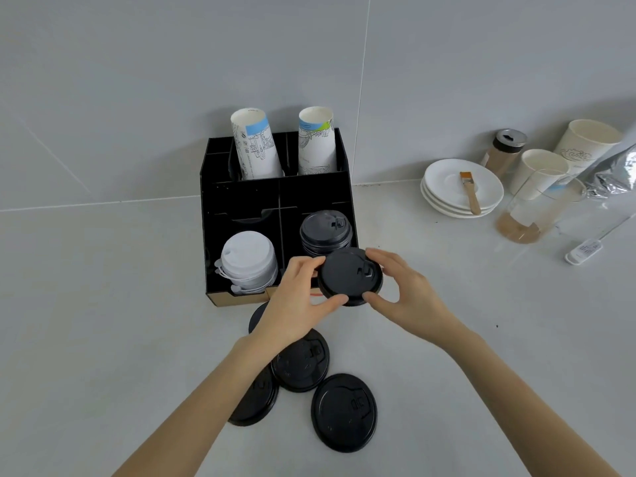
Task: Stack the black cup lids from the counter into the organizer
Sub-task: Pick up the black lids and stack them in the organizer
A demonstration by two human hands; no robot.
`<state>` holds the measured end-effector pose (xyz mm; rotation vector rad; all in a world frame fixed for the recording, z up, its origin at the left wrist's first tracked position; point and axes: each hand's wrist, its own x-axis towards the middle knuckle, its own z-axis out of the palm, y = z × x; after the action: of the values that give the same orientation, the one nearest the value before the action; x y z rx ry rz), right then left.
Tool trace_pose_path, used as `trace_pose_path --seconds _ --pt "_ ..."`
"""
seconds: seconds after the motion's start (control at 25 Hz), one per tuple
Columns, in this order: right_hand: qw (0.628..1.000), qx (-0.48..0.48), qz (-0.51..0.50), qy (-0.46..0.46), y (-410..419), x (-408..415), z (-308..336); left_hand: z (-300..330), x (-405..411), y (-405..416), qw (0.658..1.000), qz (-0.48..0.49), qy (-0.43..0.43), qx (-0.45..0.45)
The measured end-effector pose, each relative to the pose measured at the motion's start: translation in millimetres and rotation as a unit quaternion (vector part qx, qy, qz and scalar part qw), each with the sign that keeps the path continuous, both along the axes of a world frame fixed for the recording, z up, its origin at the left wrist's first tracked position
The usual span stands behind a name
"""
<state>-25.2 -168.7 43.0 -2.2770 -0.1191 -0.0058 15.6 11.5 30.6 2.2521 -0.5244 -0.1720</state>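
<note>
Both the left hand [303,297] and the right hand [402,290] pinch 1 black lid [347,275] just in front of the organizer [241,197], where a tilted set-down could topple the lid stack [325,234].

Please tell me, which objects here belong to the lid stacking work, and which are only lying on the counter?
Job: held black lids, both hands (left hand, right hand), loose black lids, organizer, its black lid stack.

Lying about: saucers, brush, paper cups, shaker, foil bag.
</note>
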Motion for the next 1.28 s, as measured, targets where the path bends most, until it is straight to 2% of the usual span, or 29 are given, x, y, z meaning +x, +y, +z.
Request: trace_pose_path --seconds 0.4,0.68,1.28 --pt "1.000 0.000 -0.008 -0.030 3.6 69.3 19.7 15.9 54.8 -5.5 0.996 0.078 -0.020 -0.026" --pt "0.995 -0.101 0.018 -0.018 8.5 104.4 10.8 6.4 82.5 -11.6 0.993 0.118 -0.021 0.001" --pt "0.986 -0.162 0.031 -0.013 13.5 100.1 -4.8 -9.4 74.3 -12.9 0.989 0.137 0.003 0.056"
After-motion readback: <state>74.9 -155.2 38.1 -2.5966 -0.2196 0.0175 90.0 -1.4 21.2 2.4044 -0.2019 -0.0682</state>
